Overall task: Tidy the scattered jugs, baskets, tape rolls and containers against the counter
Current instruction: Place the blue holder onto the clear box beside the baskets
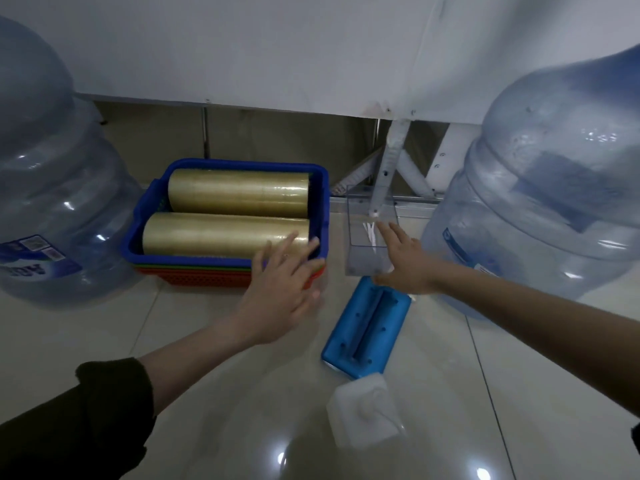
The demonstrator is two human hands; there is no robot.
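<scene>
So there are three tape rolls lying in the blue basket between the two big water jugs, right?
No, the head view shows two tape rolls, not three. They do lie in the blue basket between the two big water jugs.

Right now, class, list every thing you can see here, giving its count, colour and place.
water jugs: 2, translucent blue, floor, far left and far right
baskets: one nested stack, blue on top, green and red below, by the counter
tape rolls: 2, yellowish clear, side by side in the top basket
clear container: 1, transparent, right of the baskets
tray: 1, blue, floor, in front of the clear container
small jug: 1, white, floor, nearest the camera
counter: 1, white, across the top
left hand: fingers straight, on the stack's near right corner
right hand: fingers straight, on the clear container
</scene>
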